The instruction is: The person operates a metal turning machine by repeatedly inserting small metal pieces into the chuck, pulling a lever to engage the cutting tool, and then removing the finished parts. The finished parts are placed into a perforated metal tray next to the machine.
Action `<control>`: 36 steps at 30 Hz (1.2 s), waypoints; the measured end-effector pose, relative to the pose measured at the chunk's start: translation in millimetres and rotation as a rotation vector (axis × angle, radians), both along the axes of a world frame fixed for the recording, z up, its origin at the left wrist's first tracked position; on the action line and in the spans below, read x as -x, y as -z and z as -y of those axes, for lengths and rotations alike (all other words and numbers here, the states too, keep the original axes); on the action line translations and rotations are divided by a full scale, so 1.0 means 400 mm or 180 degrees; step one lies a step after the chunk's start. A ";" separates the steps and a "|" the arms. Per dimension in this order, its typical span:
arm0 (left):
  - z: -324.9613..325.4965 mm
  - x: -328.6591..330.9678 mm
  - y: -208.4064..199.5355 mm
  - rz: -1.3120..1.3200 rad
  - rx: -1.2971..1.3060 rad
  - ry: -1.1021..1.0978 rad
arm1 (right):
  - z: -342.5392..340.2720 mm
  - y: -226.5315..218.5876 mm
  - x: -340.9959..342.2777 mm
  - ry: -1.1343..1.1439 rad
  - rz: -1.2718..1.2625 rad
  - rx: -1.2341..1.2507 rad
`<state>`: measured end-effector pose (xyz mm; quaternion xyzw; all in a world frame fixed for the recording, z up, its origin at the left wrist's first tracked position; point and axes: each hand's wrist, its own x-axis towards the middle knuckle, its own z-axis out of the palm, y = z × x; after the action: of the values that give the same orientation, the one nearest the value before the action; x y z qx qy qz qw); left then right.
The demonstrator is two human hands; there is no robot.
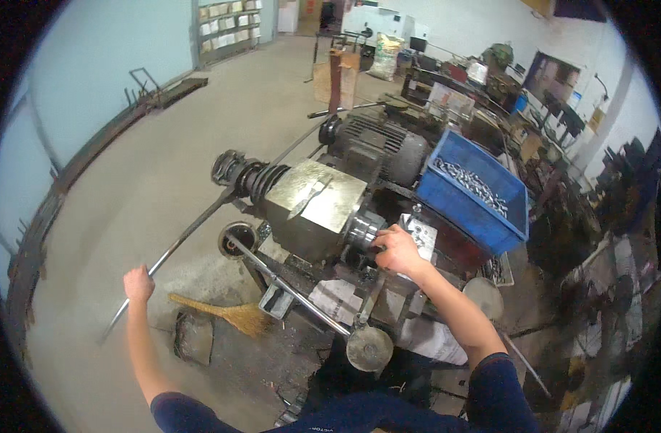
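Note:
My left hand [138, 283] is wrapped round a long metal lever [190, 234], near its lower outer end. That lever slopes up to the dark, ringed shaft end of a small lathe's headstock [325, 189]. At the other side of the headstock, my right hand [401, 252] is at the mouth of a round, shiny chuck [361, 231]. Its fingers are bent and drawn together; whatever they pinch is hidden behind them. Just right of these fingers sits a metal tool block [421, 234]. Below, a second steel bar [301, 299] runs down to a round metal disc [369, 349].
A blue crate [482, 216] of small shiny metal parts stands behind the tool block, beside a motor [384, 148]. A straw broom [237, 315] and a dustpan [194, 336] lie on the floor at lower left. A metal rail [42, 216] follows the left wall.

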<state>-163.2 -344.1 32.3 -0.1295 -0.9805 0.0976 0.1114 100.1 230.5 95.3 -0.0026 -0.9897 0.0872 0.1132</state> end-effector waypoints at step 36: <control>-0.645 -0.250 0.082 0.2647 -0.4052 0.0263 | 0.100 0.326 -1.426 0.4754 0.1074 0.0674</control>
<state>-63.4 -86.1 -0.6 -0.1029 -0.8031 -0.5478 -0.2104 670.5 190.5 -35.3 -0.6937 -0.7157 0.0803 -0.0111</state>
